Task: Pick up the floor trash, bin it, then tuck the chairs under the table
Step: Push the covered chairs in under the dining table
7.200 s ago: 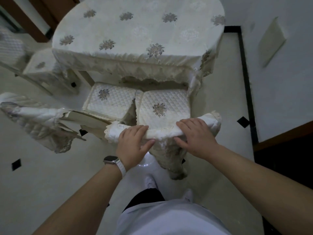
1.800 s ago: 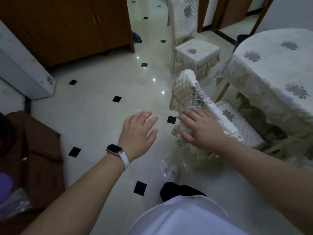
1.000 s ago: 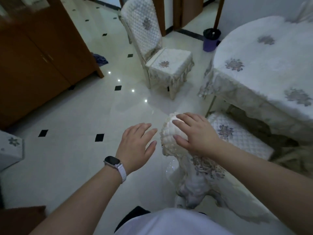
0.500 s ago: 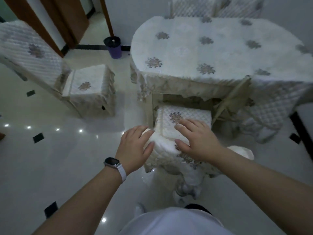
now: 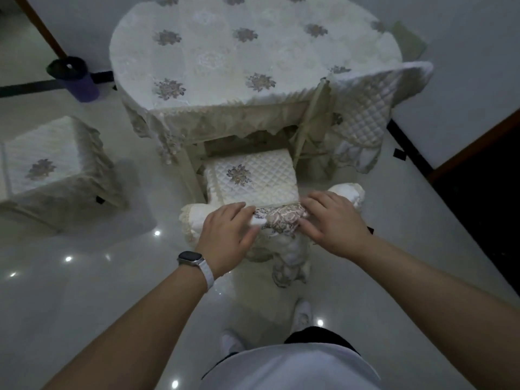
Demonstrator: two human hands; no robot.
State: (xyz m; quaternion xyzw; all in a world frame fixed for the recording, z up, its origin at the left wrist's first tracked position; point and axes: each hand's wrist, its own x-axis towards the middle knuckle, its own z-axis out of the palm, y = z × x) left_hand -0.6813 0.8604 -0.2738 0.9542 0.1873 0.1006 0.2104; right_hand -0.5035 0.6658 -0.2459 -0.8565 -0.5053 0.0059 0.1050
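Quilted cream fabric covers everything that matters in this view: the chair [image 5: 250, 175] in hand, the table [image 5: 247, 52], and two more chairs.

Hands: left hand [image 5: 225, 237] and right hand [image 5: 332, 223] both lie on the top rail of the chair's backrest, fingers draped over its front edge, thumbs behind. Loose wrap rather than a hard clamp, as far as the dim light lets me judge. White-strapped watch [image 5: 194, 261] on the left wrist.

Position: chair stands directly in front of the person, between them and the table. Seat's front edge sits just at the hanging cloth fringe, beside a table leg; most of the seat is outside the tabletop outline.

Orientation: seat faces the table, backrest toward the person. Its front-to-back line runs straight away from the camera into the gap under the cloth; the backrest rail lies crosswise, left to right, under the two hands.

Progress, my reading:
- No trash visible on the pale tiled floor; purple bin [image 5: 78, 83] stands by the wall at far left. Trash part looks done, though only this patch of floor shows.
- Chair at right [image 5: 363, 108] has its back against the table edge, seemingly tucked.
- Chair in hand: lined up, partly in, push unfinished.
- Chair at left [image 5: 53, 167] stands well apart from the table, untucked.
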